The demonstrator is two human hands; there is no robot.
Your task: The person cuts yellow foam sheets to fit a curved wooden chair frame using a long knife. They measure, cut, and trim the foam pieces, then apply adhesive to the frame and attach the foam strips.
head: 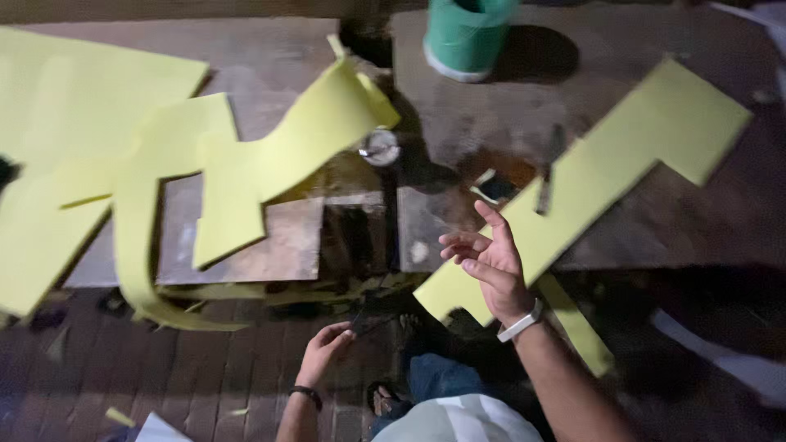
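My right hand [490, 263] is raised with fingers spread and holds nothing. It hovers over the near end of a long, stepped yellow sheet [630, 147] lying on the right board [704, 221]. My left hand [324, 349] hangs low over the brick floor with its fingers curled beside a dark, blurred object [366, 317]. Whether it grips that object is unclear. A curled yellow cut-out [246, 168] drapes over the left board [278, 245], one strip hanging down to the floor.
A green cylindrical container [467, 37] stands at the back of the right board. A small round metal thing [379, 147] sits in the gap between the boards, and a thin dark tool [545, 190] lies on the right sheet. My sandalled foot [381, 401] is below.
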